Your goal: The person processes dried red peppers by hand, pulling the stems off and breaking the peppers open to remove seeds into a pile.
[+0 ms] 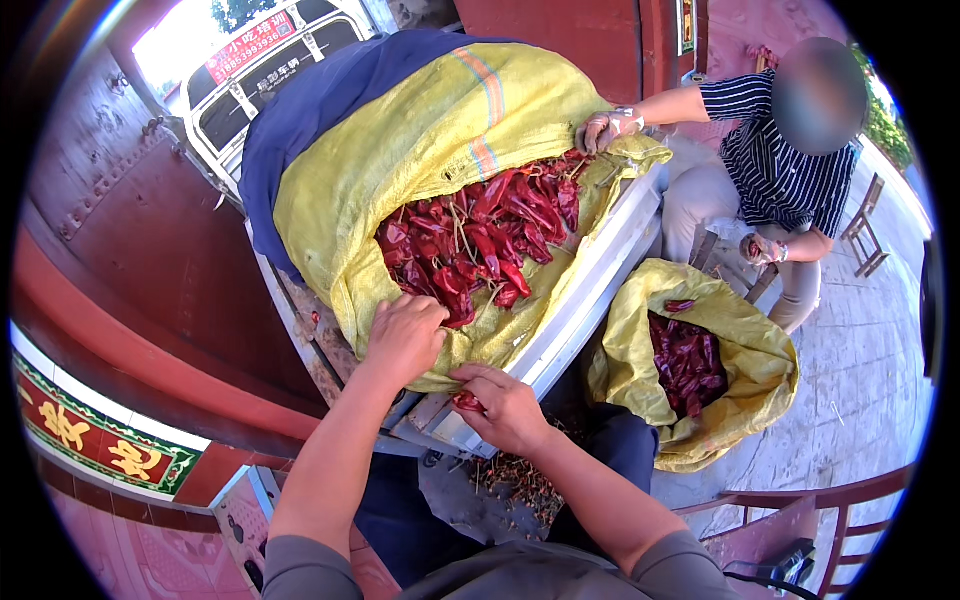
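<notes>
A large yellow woven sack [360,157] lies on its side on a truck bed, its mouth facing me and showing many dried red chili peppers [480,232]. My left hand [405,334] rests at the lower left of the mouth, against the sack's edge and the nearest chilies; its fingertips are partly hidden, so its hold is unclear. My right hand [499,405] is closed round a red chili pepper [469,402] and touches the sack's lower edge. Right of my right hand stands a second yellow woven sack [757,360], open at the top, with dark red chilies [686,364] inside.
A seated person [787,165] in a striped shirt has one gloved hand [607,129] on the big sack's edge and another near the lap. The truck bed's metal edge [585,300] runs between the sacks. Stems litter the ground [517,487]. A wooden stool [866,225] stands far right.
</notes>
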Motion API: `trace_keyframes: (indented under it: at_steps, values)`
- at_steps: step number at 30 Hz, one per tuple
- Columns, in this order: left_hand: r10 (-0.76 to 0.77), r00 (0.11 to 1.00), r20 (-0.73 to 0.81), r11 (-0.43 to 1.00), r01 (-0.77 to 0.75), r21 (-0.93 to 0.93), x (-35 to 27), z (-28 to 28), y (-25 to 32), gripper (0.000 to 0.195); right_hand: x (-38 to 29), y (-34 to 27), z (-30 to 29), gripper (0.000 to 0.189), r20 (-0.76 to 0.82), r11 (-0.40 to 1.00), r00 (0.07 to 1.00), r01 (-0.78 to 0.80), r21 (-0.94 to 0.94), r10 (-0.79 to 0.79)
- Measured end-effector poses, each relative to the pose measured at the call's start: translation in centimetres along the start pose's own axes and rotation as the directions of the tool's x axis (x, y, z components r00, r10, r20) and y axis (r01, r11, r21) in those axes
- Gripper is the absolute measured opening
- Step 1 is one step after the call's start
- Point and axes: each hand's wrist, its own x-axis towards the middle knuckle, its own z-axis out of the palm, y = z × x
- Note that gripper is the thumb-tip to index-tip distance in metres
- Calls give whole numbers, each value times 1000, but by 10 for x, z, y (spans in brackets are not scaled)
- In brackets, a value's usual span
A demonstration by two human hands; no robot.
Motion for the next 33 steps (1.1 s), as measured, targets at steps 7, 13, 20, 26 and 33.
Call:
trace_keyframes:
  at_steps: [7,13,20,26,33]
  values:
    - [-64,972,-227,990,34,-135,-11,-3,25,26,-41,-11,-12,17,-41,832,899,-385,399,435]
    - [-61,980,-192,993,40,-112,-8,15,26,26,-56,-19,-8,17,174,523,731,-613,593,660]
    - [-65,972,-225,994,44,-98,-10,16,39,18,-71,-13,-5,19,238,351,657,-633,690,715]
    - [46,903,-428,982,-121,-148,-25,13,39,23,-75,-11,-10,24,239,273,622,-613,741,746]
    - [267,858,-438,938,-335,-86,-87,-14,99,24,-50,-15,-37,44,211,213,727,-444,870,653]
